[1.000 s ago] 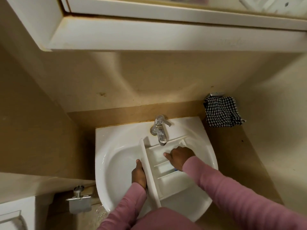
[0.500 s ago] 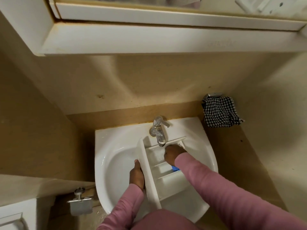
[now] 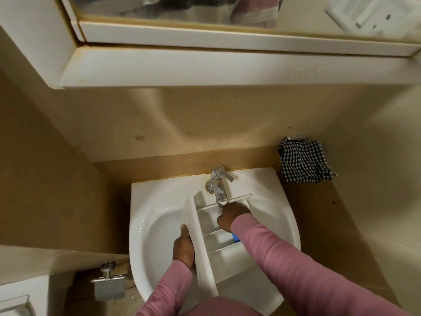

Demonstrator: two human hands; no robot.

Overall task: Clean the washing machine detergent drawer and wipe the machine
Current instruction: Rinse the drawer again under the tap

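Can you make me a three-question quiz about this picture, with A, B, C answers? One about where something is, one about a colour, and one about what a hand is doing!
1. Where is the detergent drawer?
A. On the floor
B. In the sink, under the tap
C. On the shelf

2. What colours is the cloth on the wall?
A. Black and white checks
B. Plain red
C. Yellow stripes

3. What is the left hand doing?
A. Turning the tap
B. Holding the cloth
C. Gripping the drawer's front edge

Answers:
1 B, the drawer lies across the basin below the spout.
2 A, it shows a checked pattern.
3 C, it clasps the drawer while the right hand reaches inside.
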